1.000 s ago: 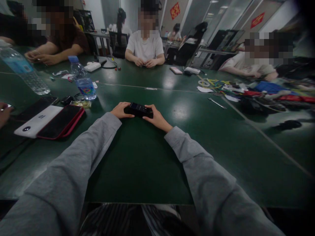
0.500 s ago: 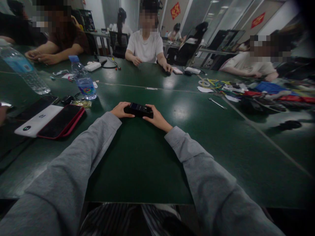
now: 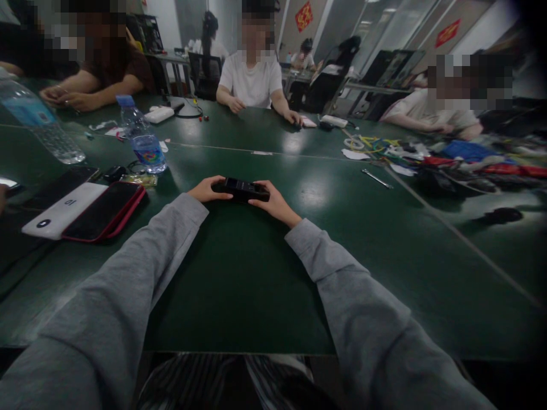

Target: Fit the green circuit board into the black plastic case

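Observation:
A small black device [image 3: 244, 189] lies flat on the dark green table [image 3: 239, 285] straight ahead of me. My left hand [image 3: 205, 189] grips its left end, fingers curled over the edge. My right hand [image 3: 276, 203] holds the right end the same way. Both arms are in grey sleeves and stretch forward over the table. The device's top face is dark with faint markings that I cannot read.
At the left lie a red-cased phone [image 3: 102, 212], a white power bank [image 3: 57, 209] and two water bottles [image 3: 141, 136]. A wrench [image 3: 376, 178] and a heap of cables and parts [image 3: 427, 156] lie at the right. Several people sit round the far side.
My hands and the black device have barely shifted. The person in the white shirt opposite has reached one hand out sideways to a small object on the table.

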Tool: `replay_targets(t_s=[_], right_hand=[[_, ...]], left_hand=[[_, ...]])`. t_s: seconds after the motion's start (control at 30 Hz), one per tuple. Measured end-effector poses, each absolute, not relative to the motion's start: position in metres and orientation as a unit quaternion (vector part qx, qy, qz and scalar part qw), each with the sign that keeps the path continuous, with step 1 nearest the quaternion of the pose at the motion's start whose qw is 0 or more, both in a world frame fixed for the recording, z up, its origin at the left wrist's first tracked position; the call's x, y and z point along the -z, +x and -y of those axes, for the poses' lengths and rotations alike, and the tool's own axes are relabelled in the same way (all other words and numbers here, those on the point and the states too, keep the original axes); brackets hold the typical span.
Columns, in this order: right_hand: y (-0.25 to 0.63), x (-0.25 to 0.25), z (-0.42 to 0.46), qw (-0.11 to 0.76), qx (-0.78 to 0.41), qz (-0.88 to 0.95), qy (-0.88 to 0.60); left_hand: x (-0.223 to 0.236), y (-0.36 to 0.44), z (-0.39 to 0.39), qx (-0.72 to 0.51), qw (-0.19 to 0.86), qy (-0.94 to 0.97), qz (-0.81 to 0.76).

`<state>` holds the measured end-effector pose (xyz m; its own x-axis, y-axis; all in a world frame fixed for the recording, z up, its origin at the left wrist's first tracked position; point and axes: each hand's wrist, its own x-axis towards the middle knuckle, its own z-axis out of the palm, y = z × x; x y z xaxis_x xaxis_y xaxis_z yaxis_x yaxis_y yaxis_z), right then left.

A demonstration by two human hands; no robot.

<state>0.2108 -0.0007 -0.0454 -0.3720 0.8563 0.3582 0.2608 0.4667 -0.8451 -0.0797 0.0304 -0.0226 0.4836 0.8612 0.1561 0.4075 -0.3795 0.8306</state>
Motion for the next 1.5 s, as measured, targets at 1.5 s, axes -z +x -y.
replay_targets(t_s=[1.5], right_hand=[[0.223,-0.007,-0.021,0.445,-0.334,0.748,-0.362]], left_hand=[[-0.034,-0.07,-0.042,-0.361,0.304,0.796,-0.379]])
